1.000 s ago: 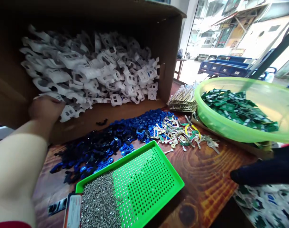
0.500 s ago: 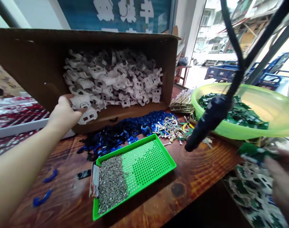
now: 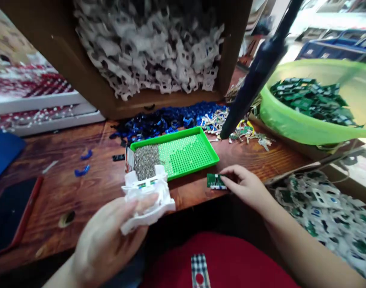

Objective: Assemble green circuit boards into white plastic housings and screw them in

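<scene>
Head view: white plastic shell (image 3: 154, 212) in the left hand (image 3: 107, 232), green circuit board (image 3: 214, 181) in the right hand (image 3: 246, 188)

From my remote seat I see the wooden table (image 3: 57, 180) reaching away beyond both sets of fingers. Well past them, the cardboard box (image 3: 171, 99) holds a heap of white shells (image 3: 159, 48). The yellow-green basin (image 3: 294, 124) stands beyond the right fingers, farther right. Between the two hands and just past them lies the green perforated tray (image 3: 189, 154). The dark power screwdriver (image 3: 252, 84) points down beyond the right fingertips. My left thumb presses on the shell, fingers curled beneath and partly hidden. My right thumb and forefinger pinch the board's right edge near the table's front; whether it touches the wood, I can't tell. Smallest are the metal screws (image 3: 145, 158), beyond the left fingers.
</scene>
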A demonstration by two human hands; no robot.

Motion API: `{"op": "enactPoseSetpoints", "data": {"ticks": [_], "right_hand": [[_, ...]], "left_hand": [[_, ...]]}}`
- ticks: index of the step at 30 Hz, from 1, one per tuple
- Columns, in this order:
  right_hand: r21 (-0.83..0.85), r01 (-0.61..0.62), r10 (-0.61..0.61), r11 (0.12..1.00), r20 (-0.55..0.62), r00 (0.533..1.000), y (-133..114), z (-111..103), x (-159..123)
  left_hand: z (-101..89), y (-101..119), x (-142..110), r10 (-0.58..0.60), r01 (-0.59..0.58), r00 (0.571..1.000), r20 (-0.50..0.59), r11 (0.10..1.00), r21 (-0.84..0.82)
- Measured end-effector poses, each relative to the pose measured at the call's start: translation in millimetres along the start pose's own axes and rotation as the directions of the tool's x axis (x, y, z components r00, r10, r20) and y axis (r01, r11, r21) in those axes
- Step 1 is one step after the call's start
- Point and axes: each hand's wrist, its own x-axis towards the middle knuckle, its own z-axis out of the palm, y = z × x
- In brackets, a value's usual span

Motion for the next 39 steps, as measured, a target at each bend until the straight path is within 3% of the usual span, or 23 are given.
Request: {"op": "enactPoseSetpoints", "data": {"ticks": [2,5,12,17,20,23,26,28,31,34,39], "right_hand": [[-0.056,0.036,-0.037,0.998,-0.016,0.999,9,-4,3],[-0.117,0.096,-0.102,0.988,-0.052,0.993,14,-9,2],[-0.210,0.278,-0.279,0.937,0.022,0.960,8,-3,-20],[-0.301,0.278,-0.299,0.912,-0.028,0.954,11,9,-22],[-0.325,0.276,-0.308,0.904,-0.048,0.950,12,8,-22],[-0.320,0.294,-0.336,0.901,-0.085,0.938,3,4,-28],[-0.251,0.364,-0.405,0.897,-0.139,0.904,-18,3,-33],[-0.204,0.472,-0.492,0.858,-0.065,0.868,-36,8,-32],[-0.191,0.566,-0.545,0.802,0.155,0.824,-55,23,-20],[-0.254,0.504,-0.444,0.826,0.259,0.858,-63,38,-8],[-0.321,0.425,-0.350,0.847,0.265,0.898,-65,45,-5]], "left_hand": [[12.0,17,-14,0.132,-0.128,0.985,0.113,0.991,-0.040],[30.0,32,-29,0.215,-0.199,0.973,0.090,0.967,-0.156],[57.6,39,-52,0.054,-0.022,0.996,0.076,0.931,-0.365],[73.2,43,-57,-0.190,0.205,0.978,0.083,0.832,-0.515],[84.7,48,-60,-0.267,0.282,0.957,0.110,0.779,-0.561],[91.1,52,-62,-0.310,0.315,0.944,0.112,0.749,-0.583],[91.8,53,-61,-0.284,0.276,0.956,0.077,0.774,-0.569],[91.0,53,-59,-0.251,0.255,0.964,0.083,0.795,-0.550],[89.7,53,-56,-0.225,0.242,0.970,0.096,0.819,-0.521],[88.2,53,-54,-0.209,0.217,0.975,0.071,0.848,-0.484],[89.0,48,-59,-0.197,0.169,0.980,-0.007,0.859,-0.482]]}}
